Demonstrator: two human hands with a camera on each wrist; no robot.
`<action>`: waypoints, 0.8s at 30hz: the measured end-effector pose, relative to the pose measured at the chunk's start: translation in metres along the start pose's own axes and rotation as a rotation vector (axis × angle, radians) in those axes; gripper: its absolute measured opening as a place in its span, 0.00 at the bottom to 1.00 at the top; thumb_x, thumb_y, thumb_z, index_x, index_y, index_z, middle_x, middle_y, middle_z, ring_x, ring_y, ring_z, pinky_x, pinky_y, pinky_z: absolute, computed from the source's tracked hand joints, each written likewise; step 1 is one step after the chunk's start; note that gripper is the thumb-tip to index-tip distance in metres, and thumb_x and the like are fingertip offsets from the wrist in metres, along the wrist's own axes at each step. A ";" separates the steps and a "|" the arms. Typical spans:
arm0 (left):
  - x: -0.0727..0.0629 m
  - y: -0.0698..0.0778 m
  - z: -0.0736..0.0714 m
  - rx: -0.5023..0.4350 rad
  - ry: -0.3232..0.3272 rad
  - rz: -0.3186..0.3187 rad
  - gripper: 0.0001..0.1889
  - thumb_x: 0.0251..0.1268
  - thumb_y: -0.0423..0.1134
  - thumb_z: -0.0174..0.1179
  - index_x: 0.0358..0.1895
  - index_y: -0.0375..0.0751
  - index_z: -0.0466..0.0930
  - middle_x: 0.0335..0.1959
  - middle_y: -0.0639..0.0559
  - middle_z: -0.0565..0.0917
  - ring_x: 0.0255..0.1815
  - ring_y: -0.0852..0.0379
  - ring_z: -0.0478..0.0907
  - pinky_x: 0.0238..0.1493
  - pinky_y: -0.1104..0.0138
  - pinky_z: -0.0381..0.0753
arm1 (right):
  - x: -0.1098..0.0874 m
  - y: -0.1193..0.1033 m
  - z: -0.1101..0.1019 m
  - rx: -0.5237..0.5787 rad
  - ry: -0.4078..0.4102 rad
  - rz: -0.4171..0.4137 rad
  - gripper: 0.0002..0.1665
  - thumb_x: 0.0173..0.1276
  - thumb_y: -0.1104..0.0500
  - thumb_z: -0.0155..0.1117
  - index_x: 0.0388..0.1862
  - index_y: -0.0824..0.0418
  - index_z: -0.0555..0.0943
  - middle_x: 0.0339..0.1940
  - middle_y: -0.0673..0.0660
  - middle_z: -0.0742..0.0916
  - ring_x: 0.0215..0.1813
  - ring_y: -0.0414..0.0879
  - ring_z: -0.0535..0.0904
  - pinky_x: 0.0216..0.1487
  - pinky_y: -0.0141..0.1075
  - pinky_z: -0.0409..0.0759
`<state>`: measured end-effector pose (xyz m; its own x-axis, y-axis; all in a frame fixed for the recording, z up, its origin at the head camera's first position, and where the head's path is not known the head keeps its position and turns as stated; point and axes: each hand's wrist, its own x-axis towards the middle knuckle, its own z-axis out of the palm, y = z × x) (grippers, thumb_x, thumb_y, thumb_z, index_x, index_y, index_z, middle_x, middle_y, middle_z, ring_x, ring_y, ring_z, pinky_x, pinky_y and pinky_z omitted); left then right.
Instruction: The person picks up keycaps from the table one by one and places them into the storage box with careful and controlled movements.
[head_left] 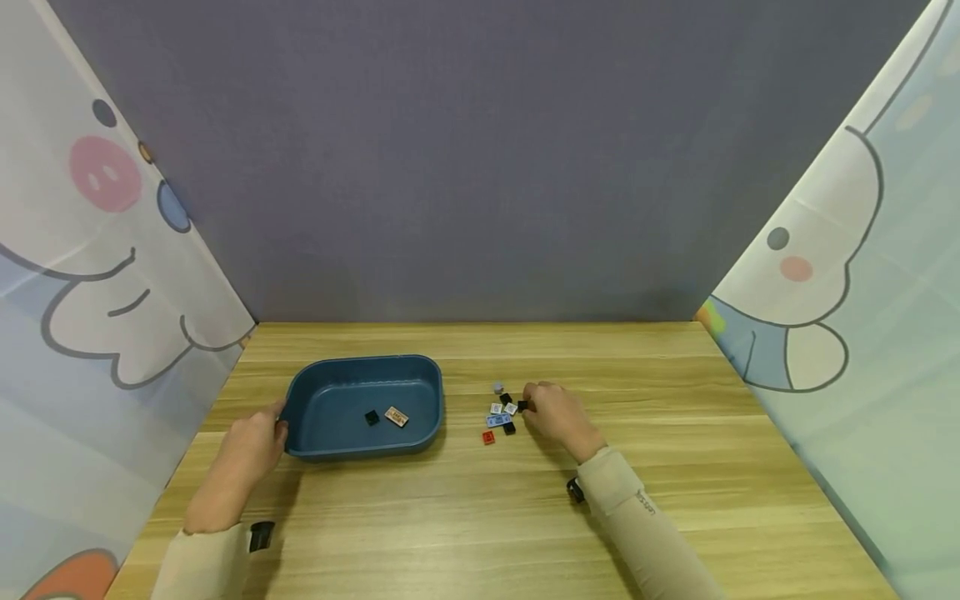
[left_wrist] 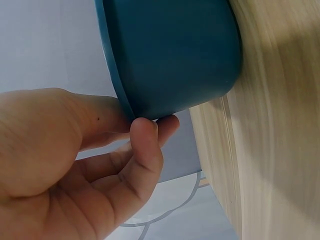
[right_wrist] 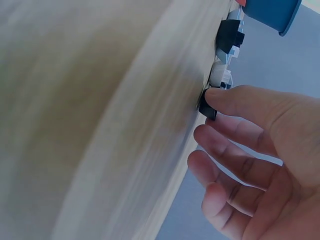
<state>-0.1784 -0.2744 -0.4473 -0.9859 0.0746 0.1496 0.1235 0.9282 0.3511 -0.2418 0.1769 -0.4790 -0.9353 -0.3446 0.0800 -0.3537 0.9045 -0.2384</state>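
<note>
My left hand (head_left: pixel 251 446) holds the left wall of a blue plastic bin (head_left: pixel 322 417), its thumb and fingers at the rim in the left wrist view. Inside the bin lie a black brick (head_left: pixel 372 417) and a beige printed piece (head_left: pixel 397 417). To the bin's right, my right hand (head_left: pixel 558 417) pinches a small black brick (right_wrist: pixel 208 106) between thumb and index finger, close to the tabletop. Left of those fingers lie a blue printed piece (head_left: pixel 498 421), a white brick (head_left: pixel 511 408), a red brick (head_left: pixel 488 437) and several other small pieces.
The wooden table (head_left: pixel 420 525) ends at a grey panel (head_left: pixel 480 167) at the back. Cartoon-printed sheets (head_left: pixel 810 267) stand along both sides. A black band (head_left: pixel 575 490) shows at the right wrist, and another dark strap piece (head_left: pixel 261 536) beside the left sleeve.
</note>
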 end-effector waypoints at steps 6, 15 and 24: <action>-0.001 0.000 0.000 -0.003 -0.007 -0.007 0.20 0.66 0.25 0.55 0.58 0.13 0.71 0.42 0.19 0.80 0.24 0.39 0.78 0.29 0.46 0.76 | -0.001 -0.003 -0.005 0.019 0.019 0.004 0.07 0.64 0.61 0.73 0.38 0.61 0.85 0.33 0.54 0.85 0.30 0.43 0.79 0.29 0.37 0.79; 0.000 0.000 0.000 -0.001 0.007 0.010 0.20 0.65 0.24 0.55 0.57 0.13 0.72 0.42 0.20 0.80 0.24 0.39 0.77 0.29 0.45 0.76 | 0.003 -0.017 -0.015 0.028 0.056 0.000 0.10 0.68 0.54 0.70 0.41 0.61 0.85 0.30 0.50 0.84 0.25 0.38 0.76 0.25 0.34 0.75; -0.002 0.001 -0.001 -0.004 0.007 0.012 0.19 0.65 0.24 0.55 0.57 0.12 0.72 0.41 0.19 0.80 0.24 0.40 0.78 0.28 0.47 0.76 | 0.013 -0.044 -0.024 0.021 0.065 -0.057 0.12 0.70 0.51 0.69 0.42 0.58 0.85 0.32 0.49 0.84 0.26 0.37 0.76 0.24 0.32 0.74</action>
<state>-0.1765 -0.2737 -0.4464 -0.9836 0.0833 0.1599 0.1359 0.9256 0.3532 -0.2387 0.1382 -0.4442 -0.9127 -0.3775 0.1563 -0.4063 0.8784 -0.2514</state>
